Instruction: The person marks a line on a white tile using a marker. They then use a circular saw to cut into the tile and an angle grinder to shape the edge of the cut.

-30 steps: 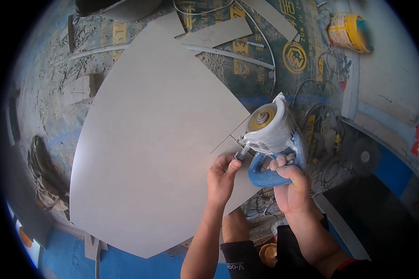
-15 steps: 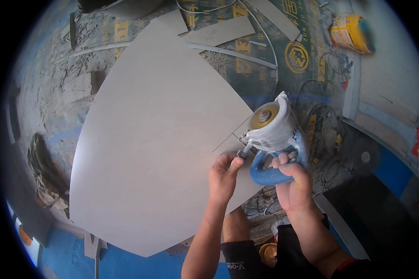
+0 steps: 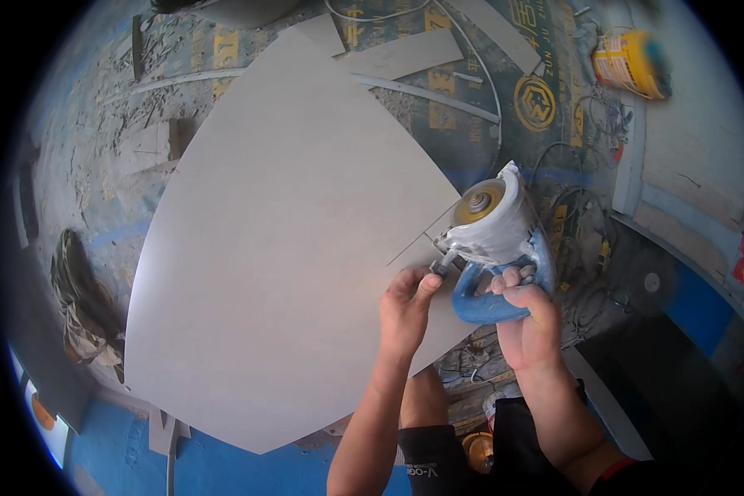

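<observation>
A handheld tile cutter (image 3: pixel 501 229) with a blue loop handle, a dust-whitened guard and a round blade (image 3: pixel 478 204) is at the right edge of a large pale tile (image 3: pixel 289 240). My right hand (image 3: pixel 527 318) is wrapped round its blue handle, the fingers closed. At the tool's near left corner, the thumb and fingers of my left hand (image 3: pixel 407 307) pinch a small metal knob (image 3: pixel 440 267). The left hand is over the tile. Beside the blade, thin dark lines (image 3: pixel 417 244) run on the tile's face near its edge.
Offcut strips (image 3: pixel 405 56) and a pale trim strip (image 3: pixel 430 97) lie beyond the tile on a dusty printed floor sheet. A yellow bucket (image 3: pixel 628 64) is at the far right. Cables (image 3: pixel 574 194) trail right of the cutter. Crumpled cloth (image 3: pixel 83 298) lies at left.
The whole view has shifted slightly, so things appear a little farther right. Both hands keep their hold on the cutter, which stays at the same part of the tile's edge.
</observation>
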The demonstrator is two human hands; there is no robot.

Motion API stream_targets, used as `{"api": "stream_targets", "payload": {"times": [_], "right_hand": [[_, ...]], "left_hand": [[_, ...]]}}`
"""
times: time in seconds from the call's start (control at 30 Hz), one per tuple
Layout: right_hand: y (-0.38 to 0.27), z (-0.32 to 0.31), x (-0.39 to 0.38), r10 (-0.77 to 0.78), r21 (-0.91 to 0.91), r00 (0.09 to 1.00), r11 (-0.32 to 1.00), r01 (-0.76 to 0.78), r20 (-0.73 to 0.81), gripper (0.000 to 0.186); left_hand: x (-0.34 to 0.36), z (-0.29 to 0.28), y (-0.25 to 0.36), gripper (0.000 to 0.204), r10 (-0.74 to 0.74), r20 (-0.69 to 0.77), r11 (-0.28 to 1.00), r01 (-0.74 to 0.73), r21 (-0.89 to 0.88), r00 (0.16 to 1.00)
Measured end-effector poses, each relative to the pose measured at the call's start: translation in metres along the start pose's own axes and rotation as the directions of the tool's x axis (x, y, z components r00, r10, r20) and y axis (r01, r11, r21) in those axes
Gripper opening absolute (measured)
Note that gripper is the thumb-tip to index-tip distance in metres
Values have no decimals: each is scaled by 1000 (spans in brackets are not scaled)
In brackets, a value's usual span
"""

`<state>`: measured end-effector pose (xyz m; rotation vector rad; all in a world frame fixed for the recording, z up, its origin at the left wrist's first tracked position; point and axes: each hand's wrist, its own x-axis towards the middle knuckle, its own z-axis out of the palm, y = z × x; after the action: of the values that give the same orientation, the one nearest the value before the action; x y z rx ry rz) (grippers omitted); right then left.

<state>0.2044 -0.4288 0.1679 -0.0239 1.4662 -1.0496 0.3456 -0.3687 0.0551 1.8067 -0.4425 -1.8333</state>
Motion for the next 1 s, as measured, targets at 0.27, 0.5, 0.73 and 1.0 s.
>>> {"api": "stream_targets", "payload": {"times": [0.27,0.5,0.73,1.0], "right_hand": [[0,5,0,13,59,999,998,-11,-32,30],[0,5,-1,0,53,1000,999,1,-19,30],[0,4,-1,22,90,1000,996,-20,-21,29],[-1,-1,4,22,31,1000,999,-22,16,26]], "left_hand": [[-2,-1,7,43,-33,-4,999,33,-14,999],[-2,-1,4,42,-1,-7,1000,1,-30,1000],[-4,-2,12,41,-41,7,996,42,-73,999],[-1,3,5,46,5,-40,997,-8,-71,999]]}}
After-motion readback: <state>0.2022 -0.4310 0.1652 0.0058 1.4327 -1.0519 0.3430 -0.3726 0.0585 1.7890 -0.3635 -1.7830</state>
